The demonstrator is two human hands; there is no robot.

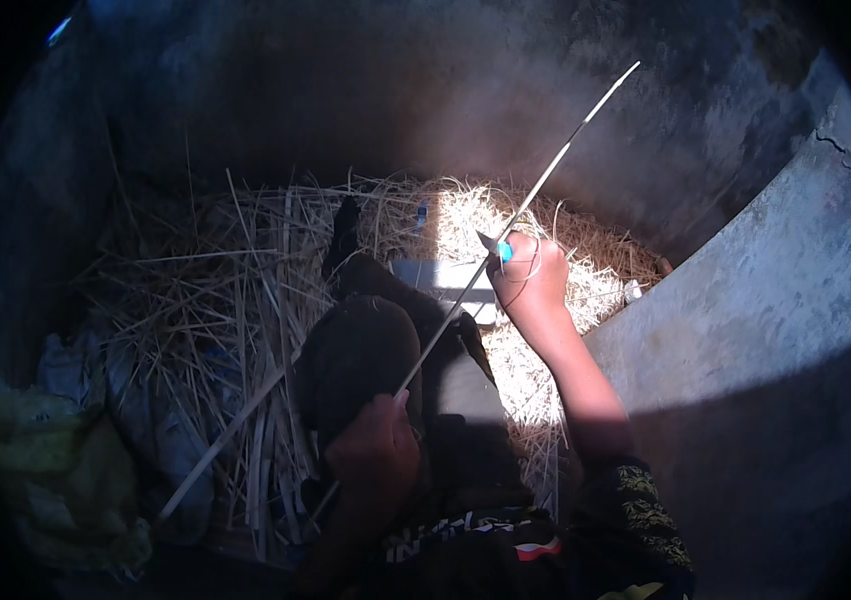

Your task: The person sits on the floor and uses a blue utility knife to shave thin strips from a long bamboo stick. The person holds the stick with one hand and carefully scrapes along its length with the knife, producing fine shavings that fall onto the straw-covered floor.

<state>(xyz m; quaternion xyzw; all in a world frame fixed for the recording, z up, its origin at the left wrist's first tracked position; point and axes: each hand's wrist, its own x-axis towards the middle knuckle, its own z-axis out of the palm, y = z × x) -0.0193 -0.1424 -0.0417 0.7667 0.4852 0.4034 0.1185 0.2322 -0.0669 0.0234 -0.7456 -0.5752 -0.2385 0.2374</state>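
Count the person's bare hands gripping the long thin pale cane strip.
2. The left hand grips the long thin pale cane strip at its lower end in shadow; the right hand pinches it higher up in sunlight, also holding a small blade with a turquoise handle.

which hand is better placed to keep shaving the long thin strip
Right. The right hand grips the small blade against the strip in sunlight, while the left hand only holds the strip's lower end.

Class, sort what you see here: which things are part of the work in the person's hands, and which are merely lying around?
In use: long thin strip, held by left hand and right hand; small blade with turquoise handle in the right hand.

Lying about: pile of shavings, loose stick, crumpled cloth.
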